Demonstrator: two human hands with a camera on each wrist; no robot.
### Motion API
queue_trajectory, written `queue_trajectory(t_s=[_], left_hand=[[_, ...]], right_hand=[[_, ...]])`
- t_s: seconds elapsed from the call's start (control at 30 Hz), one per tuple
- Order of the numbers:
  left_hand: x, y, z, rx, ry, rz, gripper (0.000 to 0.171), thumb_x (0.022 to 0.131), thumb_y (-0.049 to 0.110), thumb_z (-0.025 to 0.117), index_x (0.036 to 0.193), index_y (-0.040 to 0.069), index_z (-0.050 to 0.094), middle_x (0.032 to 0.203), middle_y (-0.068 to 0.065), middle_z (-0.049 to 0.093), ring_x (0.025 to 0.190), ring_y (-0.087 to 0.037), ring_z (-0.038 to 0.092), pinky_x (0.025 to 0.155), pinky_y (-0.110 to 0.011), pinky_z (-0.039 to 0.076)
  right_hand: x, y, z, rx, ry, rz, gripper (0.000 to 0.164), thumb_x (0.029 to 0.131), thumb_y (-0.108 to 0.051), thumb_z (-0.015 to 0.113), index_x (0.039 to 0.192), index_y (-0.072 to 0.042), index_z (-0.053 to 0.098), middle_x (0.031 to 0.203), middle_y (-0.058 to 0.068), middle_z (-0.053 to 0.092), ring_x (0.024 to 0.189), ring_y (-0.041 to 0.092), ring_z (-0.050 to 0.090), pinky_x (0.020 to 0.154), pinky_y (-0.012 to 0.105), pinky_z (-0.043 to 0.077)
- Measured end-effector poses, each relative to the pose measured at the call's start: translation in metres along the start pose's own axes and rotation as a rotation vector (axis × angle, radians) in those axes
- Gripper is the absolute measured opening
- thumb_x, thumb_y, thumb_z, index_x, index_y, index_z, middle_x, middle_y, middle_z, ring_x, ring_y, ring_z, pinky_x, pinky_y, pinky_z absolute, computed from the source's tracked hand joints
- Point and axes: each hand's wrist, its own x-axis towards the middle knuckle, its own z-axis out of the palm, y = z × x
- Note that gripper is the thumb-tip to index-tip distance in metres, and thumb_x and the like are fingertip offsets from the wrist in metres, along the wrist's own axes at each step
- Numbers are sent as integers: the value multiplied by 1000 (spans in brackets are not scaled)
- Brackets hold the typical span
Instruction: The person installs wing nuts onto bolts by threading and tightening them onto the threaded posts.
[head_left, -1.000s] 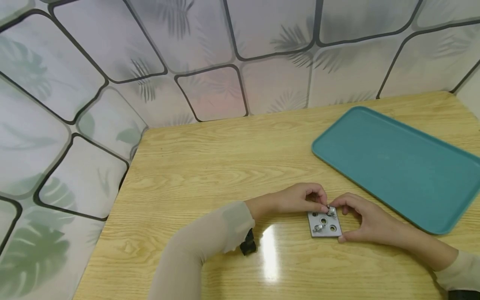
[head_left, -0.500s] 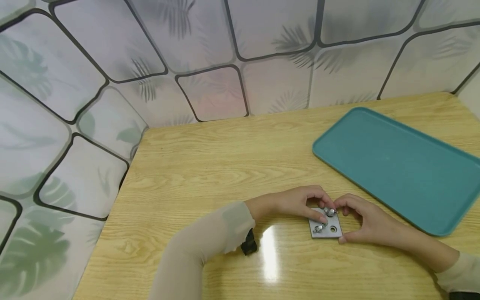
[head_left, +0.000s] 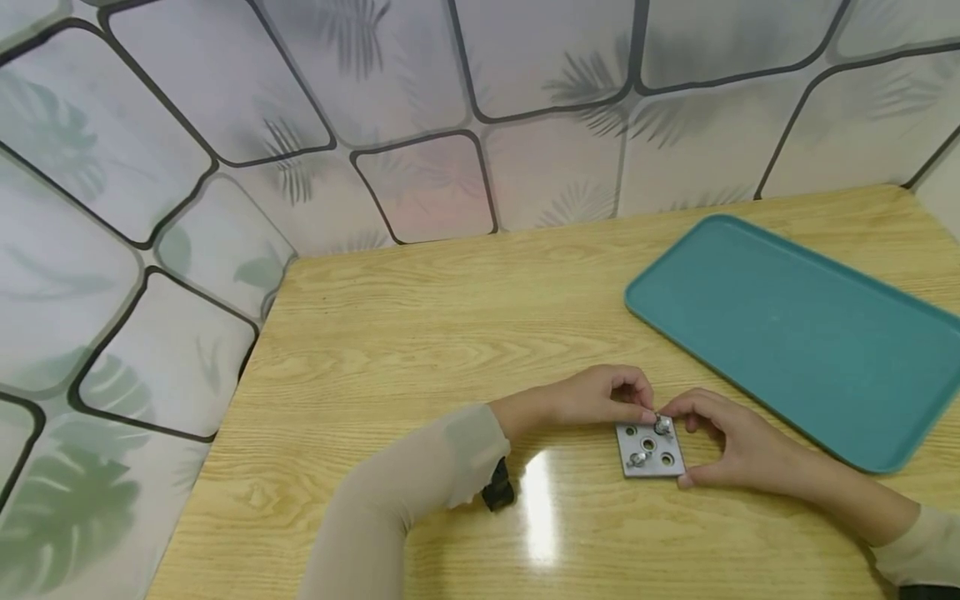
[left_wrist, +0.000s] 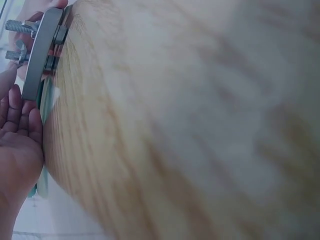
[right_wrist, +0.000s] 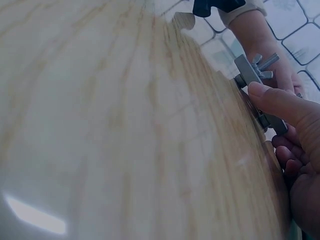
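Observation:
A square grey metal plate point(head_left: 656, 469) with several round holes lies near the table's front. Two bolts pass through it, each with a wing nut: one wing nut point(head_left: 637, 459) at the near left corner, another wing nut point(head_left: 663, 426) at the far right corner. My left hand point(head_left: 600, 396) pinches the far right wing nut between thumb and index finger. My right hand point(head_left: 723, 442) grips the plate's right edge, thumb at the near corner and fingers at the far one. Bolt heads point(left_wrist: 61, 34) under the plate appear in the left wrist view, lifting it off the table.
A teal tray point(head_left: 795, 333) rests at an angle on the right of the wooden table point(head_left: 420, 333), just beyond my right hand. A patterned wall covering point(head_left: 555, 167) borders the table's back and left side.
Half a second ago my left thumb reached down over the plate's middle, fingers beyond the wing nut. Now thumb and finger are back together at the wing nut. My right hand stays put.

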Motion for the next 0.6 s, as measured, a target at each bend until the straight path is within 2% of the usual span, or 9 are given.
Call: queue_trajectory(t_s=[0.3, 0.43, 0.6], left_hand=[[2, 0, 0, 2, 7, -21, 8, 90, 15, 65, 94, 9, 60, 86, 3, 61, 77, -1, 55, 74, -14, 46], [2, -2, 0, 24, -5, -3, 10, 90, 14, 65, 97, 8, 63, 90, 4, 63, 80, 0, 56, 78, -14, 46], [1, -1, 0, 44, -35, 19, 21, 88, 13, 68, 107, 6, 65, 98, 4, 61, 89, 1, 55, 85, -14, 45]], right_hand=[[0, -1, 0, -12, 1, -1, 67, 57, -20, 92, 113, -12, 58, 104, -10, 55, 84, 3, 45, 67, 18, 38], [0, 0, 0, -10, 3, -11, 67, 57, -20, 92, 113, -12, 58, 104, -10, 55, 84, 3, 45, 66, 18, 38], [0, 0, 0, -5, 3, -19, 66, 57, -20, 92, 113, -13, 57, 103, -10, 55, 84, 4, 45, 67, 18, 37]])
